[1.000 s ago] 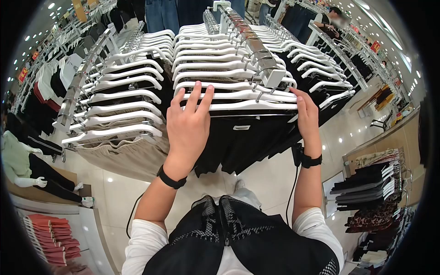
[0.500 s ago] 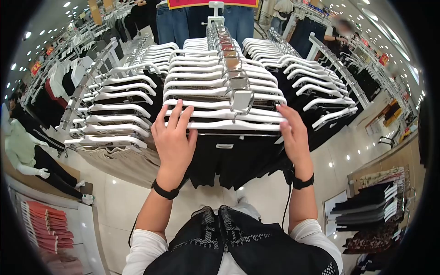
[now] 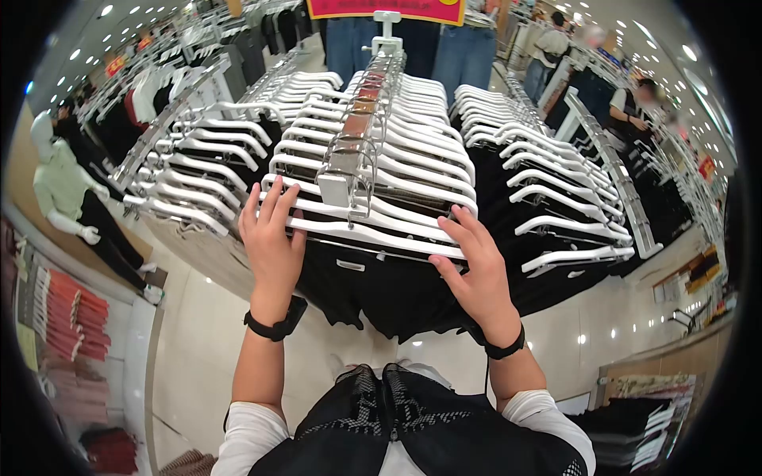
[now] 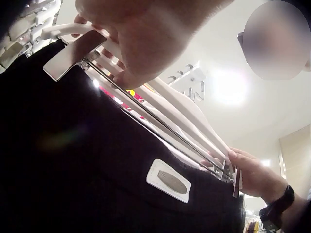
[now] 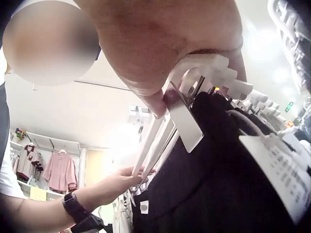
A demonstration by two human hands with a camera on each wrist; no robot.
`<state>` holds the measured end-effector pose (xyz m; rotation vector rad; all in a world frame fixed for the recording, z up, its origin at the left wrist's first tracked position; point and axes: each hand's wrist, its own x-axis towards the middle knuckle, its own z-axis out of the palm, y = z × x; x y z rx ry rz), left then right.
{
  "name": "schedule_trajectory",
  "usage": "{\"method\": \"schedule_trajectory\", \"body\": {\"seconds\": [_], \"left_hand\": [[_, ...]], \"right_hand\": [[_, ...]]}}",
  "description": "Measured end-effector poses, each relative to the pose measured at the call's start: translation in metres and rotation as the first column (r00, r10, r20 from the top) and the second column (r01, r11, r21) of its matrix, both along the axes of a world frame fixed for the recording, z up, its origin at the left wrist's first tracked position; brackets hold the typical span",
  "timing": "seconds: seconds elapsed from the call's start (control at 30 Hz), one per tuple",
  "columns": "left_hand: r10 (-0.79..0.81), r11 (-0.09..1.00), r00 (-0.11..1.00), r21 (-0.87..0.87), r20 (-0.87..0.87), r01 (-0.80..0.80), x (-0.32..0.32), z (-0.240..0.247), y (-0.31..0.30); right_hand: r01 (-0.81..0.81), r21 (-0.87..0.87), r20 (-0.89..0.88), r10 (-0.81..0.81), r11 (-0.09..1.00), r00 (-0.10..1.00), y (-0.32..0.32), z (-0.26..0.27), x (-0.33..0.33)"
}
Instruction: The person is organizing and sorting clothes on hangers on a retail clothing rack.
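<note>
Front white hangers (image 3: 373,236) hang from the central rail (image 3: 346,155), with black garments (image 3: 397,289) clipped beneath. At their left end, my left hand (image 3: 271,250) has its fingers over the tops and its thumb on the near side. My right hand (image 3: 480,278) holds the right end the same way, fingers spread. In the left wrist view, the left hand (image 4: 146,39) grips the hanger ends above a metal clip (image 4: 73,54); a white tag (image 4: 168,180) shows on the black cloth. The right wrist view shows the right hand (image 5: 175,39) curled round several stacked hanger ends.
Side rails of hangers stand left (image 3: 171,127) and right (image 3: 611,170). A mannequin (image 3: 67,182) is at the far left, above pink garments (image 3: 75,313). People (image 3: 631,111) stand at the back right. A red sign (image 3: 389,9) hangs at the top.
The head view has turned, and the rail's end now appears lower and further left. Both hands appear lower too, still at the ends of the front hangers. More of the red sign shows.
</note>
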<state>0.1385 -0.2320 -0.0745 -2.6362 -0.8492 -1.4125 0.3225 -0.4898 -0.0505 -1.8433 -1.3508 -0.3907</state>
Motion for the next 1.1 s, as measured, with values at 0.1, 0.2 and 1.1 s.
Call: {"method": "schedule_trajectory", "body": {"seconds": [0.1,0.2,1.1], "left_hand": [[0.016,1.0,1.0,-0.011,0.0,-0.016,-0.002,0.0,-0.004],[0.04,0.999,0.999,-0.005,-0.026,-0.04,-0.003,0.004,-0.008],[-0.209,0.922,0.977,0.324,-0.038,0.21,0.008,0.034,-0.003]], "right_hand": [[-0.025,0.025,0.063,0.023,0.999,0.998,0.003,-0.002,0.008],[-0.048,0.055,0.061,0.045,0.997,0.997,0.005,-0.003,0.01],[-0.006,0.157,0.261,-0.036,0.988,0.965,0.008,0.006,-0.008]]}}
